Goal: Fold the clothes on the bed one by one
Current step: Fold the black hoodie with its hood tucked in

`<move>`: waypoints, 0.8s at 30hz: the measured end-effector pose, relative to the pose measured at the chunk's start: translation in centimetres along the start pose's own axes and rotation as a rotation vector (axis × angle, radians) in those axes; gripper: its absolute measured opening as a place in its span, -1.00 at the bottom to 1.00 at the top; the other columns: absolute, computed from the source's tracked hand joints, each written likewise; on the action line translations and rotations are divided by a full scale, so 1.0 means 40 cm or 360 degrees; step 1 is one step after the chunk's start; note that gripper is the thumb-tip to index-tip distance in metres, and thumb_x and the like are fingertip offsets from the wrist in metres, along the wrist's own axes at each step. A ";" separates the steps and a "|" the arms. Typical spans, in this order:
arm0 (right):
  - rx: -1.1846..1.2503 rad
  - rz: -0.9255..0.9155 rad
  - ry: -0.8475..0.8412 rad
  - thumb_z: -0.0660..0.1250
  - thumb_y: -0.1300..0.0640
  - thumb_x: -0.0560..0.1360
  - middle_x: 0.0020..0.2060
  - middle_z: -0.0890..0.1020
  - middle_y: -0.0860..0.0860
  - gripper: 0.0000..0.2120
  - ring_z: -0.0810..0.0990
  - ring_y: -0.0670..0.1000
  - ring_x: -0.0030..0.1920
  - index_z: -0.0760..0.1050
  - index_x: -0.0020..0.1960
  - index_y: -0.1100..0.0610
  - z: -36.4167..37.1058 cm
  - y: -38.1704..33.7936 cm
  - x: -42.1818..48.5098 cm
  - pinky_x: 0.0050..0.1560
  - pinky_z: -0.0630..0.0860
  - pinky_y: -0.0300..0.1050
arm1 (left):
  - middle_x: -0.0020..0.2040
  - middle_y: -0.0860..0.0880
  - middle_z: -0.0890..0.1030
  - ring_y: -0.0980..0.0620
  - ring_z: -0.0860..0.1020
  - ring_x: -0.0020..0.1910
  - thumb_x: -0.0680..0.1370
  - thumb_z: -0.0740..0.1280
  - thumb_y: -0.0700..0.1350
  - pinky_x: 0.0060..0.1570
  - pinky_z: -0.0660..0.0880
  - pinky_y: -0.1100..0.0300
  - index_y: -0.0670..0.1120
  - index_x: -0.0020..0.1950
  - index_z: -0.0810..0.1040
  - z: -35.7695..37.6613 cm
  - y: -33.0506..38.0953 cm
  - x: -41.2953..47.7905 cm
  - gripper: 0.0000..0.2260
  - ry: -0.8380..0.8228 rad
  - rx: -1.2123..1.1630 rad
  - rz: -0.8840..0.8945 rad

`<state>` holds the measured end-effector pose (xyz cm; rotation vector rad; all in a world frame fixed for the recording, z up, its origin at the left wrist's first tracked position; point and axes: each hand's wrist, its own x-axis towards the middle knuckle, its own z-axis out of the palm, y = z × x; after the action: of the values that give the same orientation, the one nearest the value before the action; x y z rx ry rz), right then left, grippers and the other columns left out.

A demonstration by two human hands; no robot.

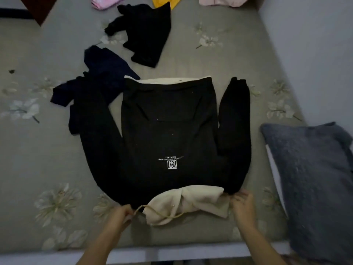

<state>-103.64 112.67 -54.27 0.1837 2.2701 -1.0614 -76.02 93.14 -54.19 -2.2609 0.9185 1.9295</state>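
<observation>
A black hoodie (pixel 168 134) lies spread flat on the bed, front up, its cream hood (pixel 185 203) nearest me and its sleeves angled out to both sides. My left hand (pixel 120 215) pinches the hoodie's edge at the left shoulder, beside the cream drawstring (pixel 152 213). My right hand (pixel 243 205) grips the fabric at the right shoulder, next to the hood. Further back lie a navy garment (pixel 99 77) touching the left sleeve and a black garment (pixel 145 35).
The grey floral bedsheet (pixel 38 150) covers the bed. A dark grey pillow (pixel 313 184) lies at the right, near the wall. Pink (pixel 105 1), yellow (pixel 166 0) and pale pink (pixel 219 0) clothes sit at the far edge.
</observation>
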 end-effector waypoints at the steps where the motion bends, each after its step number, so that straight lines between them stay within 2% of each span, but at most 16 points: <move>1: 0.0008 0.0028 0.0041 0.22 0.36 0.51 0.02 0.57 0.21 -0.81 0.54 0.16 -0.06 0.41 0.12 0.29 0.008 0.021 0.008 -0.12 0.44 -0.03 | -0.12 -0.17 0.52 -0.06 0.48 -0.14 0.45 0.22 -0.39 -0.11 0.43 0.08 -0.19 -0.18 0.45 0.010 -0.020 0.011 -0.88 -0.0050 0.0221 0.0018; 3: -0.0131 0.0049 -0.0072 0.16 0.38 0.53 0.03 0.57 0.25 -0.81 0.52 0.12 -0.14 0.45 0.11 0.29 0.025 0.064 0.017 -0.16 0.42 -0.07 | -0.07 -0.18 0.58 -0.10 0.54 -0.10 0.44 0.26 -0.40 -0.10 0.47 0.09 -0.18 -0.11 0.52 0.038 -0.053 0.025 -0.85 -0.0188 0.0718 0.0158; 5: -0.0270 0.0019 -0.0263 0.15 0.40 0.52 0.10 0.54 0.19 -0.65 0.48 0.06 -0.13 0.39 0.27 0.20 0.043 0.096 0.015 -0.24 0.39 -0.15 | -0.03 -0.10 0.57 -0.07 0.54 -0.01 0.45 0.31 -0.35 -0.07 0.47 0.16 -0.15 0.05 0.55 0.069 -0.086 0.037 -0.78 -0.0347 0.1058 0.0367; 6: -0.0353 -0.0039 -0.0312 0.19 0.38 0.51 0.15 0.52 0.18 -0.59 0.49 0.08 -0.06 0.36 0.34 0.17 0.049 0.107 0.021 -0.19 0.40 -0.15 | 0.02 -0.08 0.55 -0.05 0.51 0.06 0.48 0.34 -0.27 -0.01 0.45 0.18 -0.16 0.16 0.53 0.087 -0.103 0.043 -0.75 -0.0392 0.1168 0.0461; 8: -0.0519 -0.0178 -0.0337 0.34 0.31 0.46 0.25 0.48 0.16 -0.52 0.49 0.15 0.13 0.39 0.36 0.16 0.057 0.113 0.033 0.01 0.47 -0.02 | 0.18 -0.10 0.46 -0.08 0.42 0.21 0.52 0.37 -0.02 0.17 0.40 0.15 -0.11 0.30 0.46 0.112 -0.119 0.049 -0.62 -0.0362 0.1343 0.0564; 9: -0.0557 -0.0234 -0.0324 0.41 0.27 0.42 0.27 0.45 0.13 -0.53 0.47 0.17 0.20 0.44 0.31 0.15 0.058 0.111 0.039 0.12 0.47 0.07 | 0.18 -0.11 0.43 -0.11 0.38 0.25 0.52 0.35 0.09 0.22 0.36 0.13 -0.10 0.28 0.45 0.121 -0.119 0.048 -0.58 -0.0290 0.1446 0.0588; 11: -0.0576 -0.0324 -0.0304 0.45 0.14 0.40 0.21 0.47 0.05 -0.72 0.46 0.10 0.20 0.58 0.11 0.04 0.053 0.095 0.041 0.19 0.44 0.16 | 0.00 -0.07 0.46 -0.09 0.41 0.17 0.52 0.31 0.18 0.15 0.35 0.13 -0.09 0.14 0.50 0.125 -0.106 0.031 -0.63 -0.0133 0.1623 0.0763; 12: -0.0590 -0.0357 -0.0302 0.44 0.09 0.40 0.07 0.51 -0.02 -0.88 0.49 0.02 0.11 0.60 -0.07 -0.05 0.044 0.078 0.036 0.11 0.47 0.10 | -0.10 -0.04 0.52 -0.03 0.49 0.07 0.53 0.31 0.17 0.05 0.41 0.14 -0.09 0.03 0.55 0.122 -0.095 0.024 -0.67 -0.0125 0.1573 0.0887; 13: -0.0590 -0.0406 -0.0344 0.41 0.07 0.38 -0.13 0.53 -0.08 -0.89 0.50 -0.07 -0.06 0.54 -0.28 -0.11 0.035 0.064 0.032 -0.04 0.47 0.01 | -0.21 0.00 0.58 0.05 0.55 -0.09 0.53 0.33 0.13 -0.09 0.47 0.19 -0.08 -0.08 0.58 0.116 -0.082 0.012 -0.73 -0.0191 0.1411 0.0958; 14: -0.0510 -0.0379 -0.0417 0.37 0.09 0.36 -0.33 0.48 -0.10 -0.77 0.45 -0.10 -0.25 0.42 -0.43 -0.07 0.025 0.046 0.024 -0.21 0.40 -0.07 | -0.32 0.07 0.60 0.14 0.56 -0.26 0.55 0.33 0.09 -0.24 0.47 0.26 -0.06 -0.19 0.59 0.107 -0.070 0.003 -0.75 -0.0285 0.1239 0.0961; 16: -0.0211 -0.0179 -0.0567 0.31 0.21 0.30 -0.51 0.33 -0.07 -0.71 0.31 -0.04 -0.38 0.30 -0.52 0.01 0.001 0.015 0.004 -0.33 0.24 -0.11 | -0.45 0.07 0.58 0.17 0.52 -0.43 0.56 0.30 0.07 -0.41 0.40 0.36 -0.05 -0.33 0.58 0.088 -0.040 -0.017 -0.68 -0.0454 0.1033 0.0818; 17: -0.0075 -0.0065 -0.0637 0.29 0.24 0.27 -0.51 0.31 -0.05 -0.72 0.29 -0.01 -0.38 0.30 -0.51 0.01 -0.013 0.006 -0.002 -0.35 0.21 -0.12 | -0.41 0.06 0.61 0.13 0.56 -0.39 0.55 0.30 0.09 -0.37 0.42 0.36 -0.06 -0.28 0.61 0.077 -0.029 -0.023 -0.69 -0.0543 0.0974 0.0709; 19: -0.0034 0.0214 -0.0837 0.28 0.22 0.21 -0.43 0.40 0.06 -0.97 0.36 0.06 -0.32 0.44 -0.36 0.11 -0.045 -0.015 -0.040 -0.37 0.26 -0.16 | -0.19 0.01 0.70 0.04 0.67 -0.18 0.47 0.39 0.13 -0.21 0.53 0.23 -0.08 -0.03 0.63 0.049 -0.017 -0.032 -0.72 -0.0786 0.0859 0.0344; 21: -0.0074 0.0434 -0.1084 0.29 0.23 0.19 -0.22 0.55 0.22 -0.66 0.50 0.19 -0.17 0.55 -0.07 0.34 -0.081 -0.015 -0.061 -0.23 0.43 -0.08 | -0.01 -0.05 0.70 -0.02 0.67 -0.02 0.33 0.54 0.12 -0.11 0.57 0.13 -0.06 0.16 0.56 0.018 -0.011 -0.045 -0.51 -0.1076 0.0765 -0.0009; 22: -0.0036 0.0490 -0.1174 0.31 0.28 0.23 -0.11 0.58 0.30 -0.59 0.55 0.25 -0.07 0.53 0.06 0.39 -0.093 -0.019 -0.073 -0.10 0.49 0.02 | 0.04 -0.09 0.68 -0.05 0.66 0.01 0.26 0.59 0.10 -0.07 0.56 0.11 -0.06 0.19 0.53 0.004 -0.009 -0.052 -0.42 -0.1185 0.0808 -0.0094; 24: 0.0029 0.0584 -0.1228 0.33 0.38 0.32 0.11 0.56 0.37 -0.54 0.53 0.37 0.14 0.49 0.22 0.30 -0.108 -0.036 -0.089 0.19 0.43 0.25 | 0.10 -0.16 0.66 -0.08 0.63 0.02 0.16 0.63 0.06 0.00 0.53 0.07 -0.09 0.21 0.53 -0.014 -0.006 -0.065 -0.32 -0.1310 0.0893 -0.0200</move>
<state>-103.38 115.34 -49.13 0.1547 1.4634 -0.7746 -75.57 94.18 -51.78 -1.0455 0.9673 1.9308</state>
